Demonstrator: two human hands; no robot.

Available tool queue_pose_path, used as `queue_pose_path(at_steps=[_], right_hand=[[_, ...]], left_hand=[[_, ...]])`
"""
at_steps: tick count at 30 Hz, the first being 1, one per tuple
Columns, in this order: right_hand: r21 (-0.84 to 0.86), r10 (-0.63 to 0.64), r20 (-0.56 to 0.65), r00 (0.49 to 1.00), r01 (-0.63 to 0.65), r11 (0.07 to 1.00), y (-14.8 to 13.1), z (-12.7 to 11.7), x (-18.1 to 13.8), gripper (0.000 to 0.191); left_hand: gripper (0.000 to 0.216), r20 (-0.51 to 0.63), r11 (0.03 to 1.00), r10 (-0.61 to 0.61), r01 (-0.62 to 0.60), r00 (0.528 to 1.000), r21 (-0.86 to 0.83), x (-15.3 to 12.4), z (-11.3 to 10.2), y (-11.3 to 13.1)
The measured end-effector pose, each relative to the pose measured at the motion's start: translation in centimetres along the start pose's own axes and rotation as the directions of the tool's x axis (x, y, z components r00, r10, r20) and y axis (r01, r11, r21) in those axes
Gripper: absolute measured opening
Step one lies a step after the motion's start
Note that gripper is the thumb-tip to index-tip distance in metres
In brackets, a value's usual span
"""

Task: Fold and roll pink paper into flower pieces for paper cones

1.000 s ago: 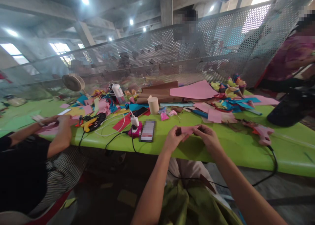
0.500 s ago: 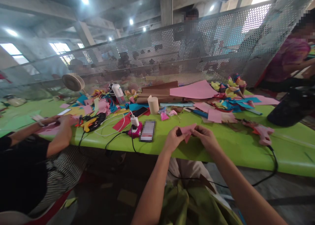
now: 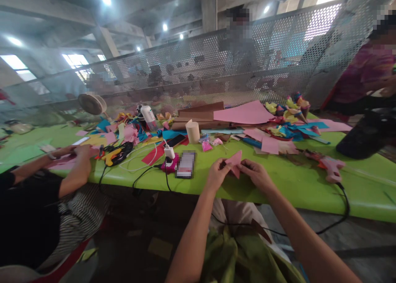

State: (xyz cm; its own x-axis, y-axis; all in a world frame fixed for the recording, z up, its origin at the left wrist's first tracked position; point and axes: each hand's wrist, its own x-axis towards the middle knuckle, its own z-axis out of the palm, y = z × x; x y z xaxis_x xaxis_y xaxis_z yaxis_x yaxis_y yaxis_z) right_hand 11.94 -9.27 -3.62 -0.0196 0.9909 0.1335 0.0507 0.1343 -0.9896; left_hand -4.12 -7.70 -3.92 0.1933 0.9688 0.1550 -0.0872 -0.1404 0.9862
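A small pink paper piece (image 3: 235, 161) is pinched between both my hands just above the near edge of the green table (image 3: 297, 184). My left hand (image 3: 217, 173) grips its left side with closed fingers. My right hand (image 3: 256, 173) grips its right side, fingers also closed. The paper now stands up in a pointed, folded shape between my fingertips.
A pink glue gun (image 3: 329, 167) with a black cord lies to the right. A power strip with a plug (image 3: 169, 157) and a phone (image 3: 177, 140) sit to the left. Coloured paper scraps (image 3: 278, 130), a large pink sheet (image 3: 244, 113) and a paper roll (image 3: 193, 131) crowd the back. A seated person's arm (image 3: 72, 167) rests at left.
The pink paper has gone from a flat strip held level to a folded, upright point. My hands have drawn closer together. The person at left has barely moved.
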Motion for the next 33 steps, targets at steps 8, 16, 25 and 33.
queue_pose_path(at_steps=[8,16,25,33], right_hand=[[0.108,0.091,-0.004,0.996,-0.09,0.99,-0.4,-0.2,-0.6,0.039],[0.073,-0.028,-0.127,0.992,0.037,0.997,-0.3,-0.4,-0.2,0.037],[0.03,-0.152,-0.233,0.96,0.163,0.986,-0.1,-0.6,-0.3,0.03],[-0.022,-0.176,-0.255,0.951,0.176,0.984,0.9,-0.7,0.1,0.033]], left_hand=[[0.043,0.077,0.949,0.277,-0.285,0.958,0.133,-0.5,-0.1,0.8],[0.008,-0.045,0.922,0.304,-0.282,0.952,0.264,-0.3,0.0,0.9],[0.012,0.036,0.944,0.155,-0.159,0.987,0.29,-0.9,0.4,1.6],[0.021,0.061,0.944,0.17,-0.181,0.983,0.275,-1.1,0.3,1.8]])
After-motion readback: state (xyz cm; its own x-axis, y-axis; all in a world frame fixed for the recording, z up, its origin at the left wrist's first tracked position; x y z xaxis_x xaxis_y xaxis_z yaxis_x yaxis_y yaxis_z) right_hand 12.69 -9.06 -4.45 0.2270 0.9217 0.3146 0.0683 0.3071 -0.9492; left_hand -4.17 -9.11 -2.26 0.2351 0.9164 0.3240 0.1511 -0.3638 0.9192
